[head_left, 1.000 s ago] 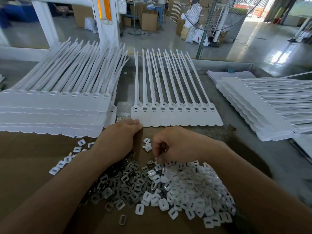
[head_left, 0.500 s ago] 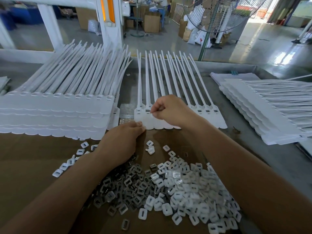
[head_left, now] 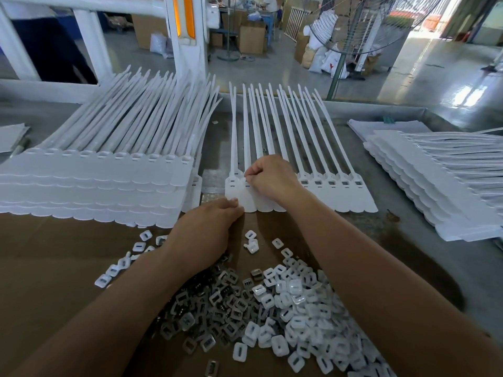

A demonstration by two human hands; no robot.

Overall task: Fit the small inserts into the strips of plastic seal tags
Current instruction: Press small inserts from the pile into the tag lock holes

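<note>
Grey factory bench (head_left: 408,240), with one strip of seal tags (head_left: 340,197) lying flat in the middle.

Your right hand (head_left: 272,178) is on the strip's second tag from the left. Its fingers are curled, with thumb and forefinger pinching a small white piece (head_left: 246,174) at the head slot, too tiny to make out. Your left hand (head_left: 209,229) lies flat, fingers together, tips touching the strip's near edge. The loose inserts (head_left: 299,322) are heaped on cardboard (head_left: 54,268) between your forearms, with a left stack (head_left: 95,186) and a right stack (head_left: 435,186) either side.
</note>
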